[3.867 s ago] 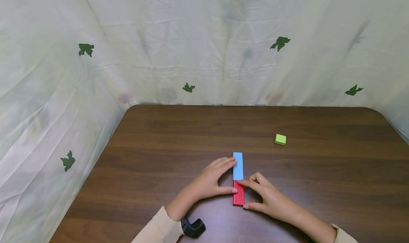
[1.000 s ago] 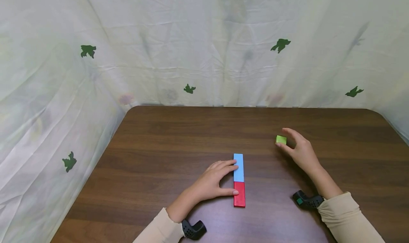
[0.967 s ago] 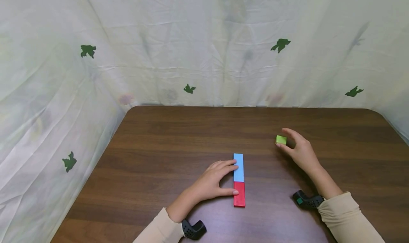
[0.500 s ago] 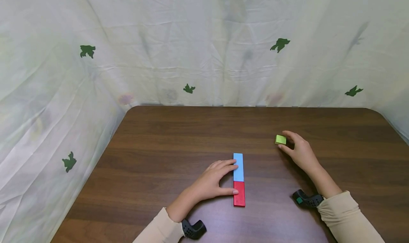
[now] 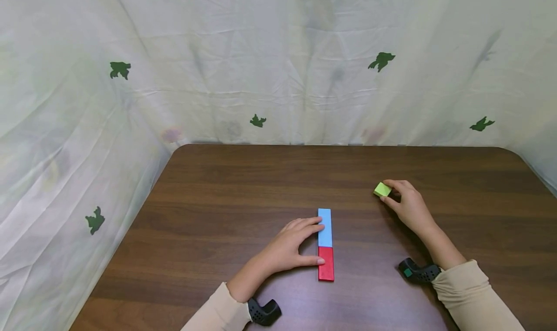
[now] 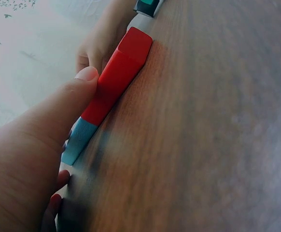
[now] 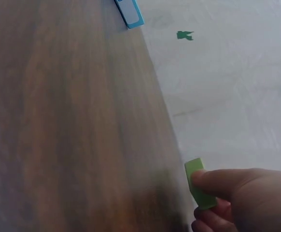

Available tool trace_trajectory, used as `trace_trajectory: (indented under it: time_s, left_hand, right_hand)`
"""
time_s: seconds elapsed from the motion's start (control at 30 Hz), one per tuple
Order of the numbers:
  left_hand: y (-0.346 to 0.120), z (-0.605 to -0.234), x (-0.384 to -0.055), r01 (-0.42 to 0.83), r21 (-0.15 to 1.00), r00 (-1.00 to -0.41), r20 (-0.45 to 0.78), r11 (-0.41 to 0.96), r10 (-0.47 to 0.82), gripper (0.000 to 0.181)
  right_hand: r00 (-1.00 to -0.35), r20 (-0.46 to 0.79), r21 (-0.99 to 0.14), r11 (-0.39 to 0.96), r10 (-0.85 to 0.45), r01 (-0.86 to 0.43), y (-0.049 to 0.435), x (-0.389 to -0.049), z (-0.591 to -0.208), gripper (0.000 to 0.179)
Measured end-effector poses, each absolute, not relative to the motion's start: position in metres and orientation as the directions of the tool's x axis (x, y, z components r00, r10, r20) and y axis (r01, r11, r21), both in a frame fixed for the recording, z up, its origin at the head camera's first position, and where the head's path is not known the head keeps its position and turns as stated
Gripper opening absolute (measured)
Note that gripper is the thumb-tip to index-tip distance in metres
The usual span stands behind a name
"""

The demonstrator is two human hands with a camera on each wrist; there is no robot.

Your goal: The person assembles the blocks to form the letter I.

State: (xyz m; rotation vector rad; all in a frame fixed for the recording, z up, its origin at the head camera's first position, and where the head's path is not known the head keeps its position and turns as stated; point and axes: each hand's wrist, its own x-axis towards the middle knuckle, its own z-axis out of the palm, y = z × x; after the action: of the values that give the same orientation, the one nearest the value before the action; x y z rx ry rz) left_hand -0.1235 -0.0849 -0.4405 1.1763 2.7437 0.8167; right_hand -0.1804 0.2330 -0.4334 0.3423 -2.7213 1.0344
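Observation:
A blue rectangular block and a red one lie end to end in a line on the wooden table. My left hand reaches in from their left side with fairly straight fingers. Its thumb touches the red block and its fingertips rest on the blue one. Farther back to the right, my right hand pinches a small light green block between thumb and fingers. In the right wrist view the thumb presses on one face of the green block.
The brown wooden table has rounded far corners. Behind and to the left hangs a pale cloth with green leaf-like shapes. Each wrist wears a black camera mount, the left mount close to the table front and the right mount beside the sleeve.
My right hand left the red block, reached back right to the green block and closed its fingers on it. The green block has turned slightly. My left hand has stayed at the blocks.

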Motion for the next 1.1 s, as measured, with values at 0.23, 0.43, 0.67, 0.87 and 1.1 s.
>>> trace_trajectory:
  time_s: [0.23, 0.43, 0.67, 0.87, 1.1]
  left_hand:
    - [-0.085, -0.441, -0.124, 0.671, 0.474, -0.704, 0.167, 0.570, 0.690, 0.070]
    - [-0.084, -0.439, -0.123, 0.664, 0.481, -0.708, 0.157, 0.573, 0.689, 0.070]
    - [-0.084, -0.439, -0.123, 0.657, 0.483, -0.714, 0.149, 0.579, 0.685, 0.070]
    - [-0.085, -0.440, -0.123, 0.659, 0.482, -0.713, 0.155, 0.578, 0.684, 0.070]
    - [-0.084, -0.440, -0.123, 0.664, 0.479, -0.710, 0.163, 0.574, 0.685, 0.070]
  right_hand:
    - [-0.938, 0.313, -0.636, 0.701, -0.148, -0.323, 0.231, -0.180, -0.428, 0.039]
    - [-0.915, 0.372, -0.629, 0.682, -0.157, -0.373, 0.226, -0.179, -0.420, 0.039]
    - [-0.896, 0.412, -0.624, 0.665, -0.164, -0.409, 0.217, -0.179, -0.410, 0.039]
    - [-0.898, 0.404, -0.642, 0.644, -0.177, -0.416, 0.209, -0.182, -0.402, 0.039]
    - [-0.892, 0.408, -0.660, 0.613, -0.192, -0.434, 0.197, -0.189, -0.396, 0.038]
